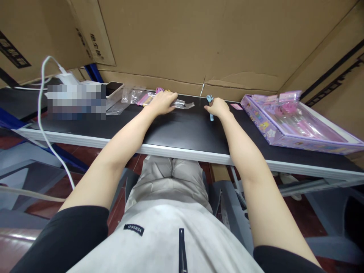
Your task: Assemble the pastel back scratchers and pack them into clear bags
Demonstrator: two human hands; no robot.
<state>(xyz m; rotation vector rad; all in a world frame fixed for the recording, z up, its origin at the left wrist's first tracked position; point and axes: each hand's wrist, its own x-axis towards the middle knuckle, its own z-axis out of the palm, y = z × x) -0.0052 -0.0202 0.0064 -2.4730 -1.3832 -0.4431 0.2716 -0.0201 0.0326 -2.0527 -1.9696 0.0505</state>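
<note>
My right hand [218, 107] is closed around a light blue stick with a small claw-shaped head [209, 98], held upright above the black tabletop. The stick's lower end shows below my fingers. At the back of the table, my left hand [164, 102] lies palm down with its fingers bent together on a clear plastic wrapper [183, 104], which sticks out to the right. Partly beneath this hand are pink and yellow sticks [143, 99], and a purple claw-shaped head [159, 90] shows behind it. My left fingertips are mostly hidden.
An open purple box [305, 142] at the right contains several wrapped pink sticks. A small pink card [236, 106] lies beside it. At the left are clear plastic bags [132, 95], a phone-like device [114, 89] and a white cable [42, 113]. Cardboard walls [182, 41] enclose the table's back.
</note>
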